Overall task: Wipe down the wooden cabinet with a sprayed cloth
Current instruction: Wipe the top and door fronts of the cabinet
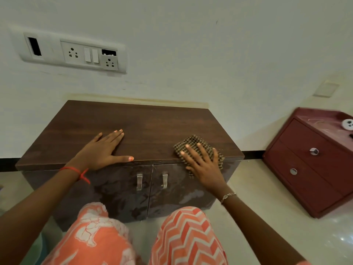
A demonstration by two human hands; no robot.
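Observation:
A low dark wooden cabinet (pixel 152 125) with two doors and metal handles stands against the wall. My left hand (pixel 103 152) lies flat on its top near the front left, fingers straight. A checked brown cloth (pixel 194 143) sits at the front right edge of the top and hangs a little over the door. My right hand (pixel 202 163) presses flat on the cloth with spread fingers. The door fronts show wet smears.
A red two-drawer chest (pixel 309 163) stands on the floor to the right. A white switch and socket panel (pixel 74 52) is on the wall above left. My knees in orange patterned fabric (pixel 187 236) are close to the cabinet front.

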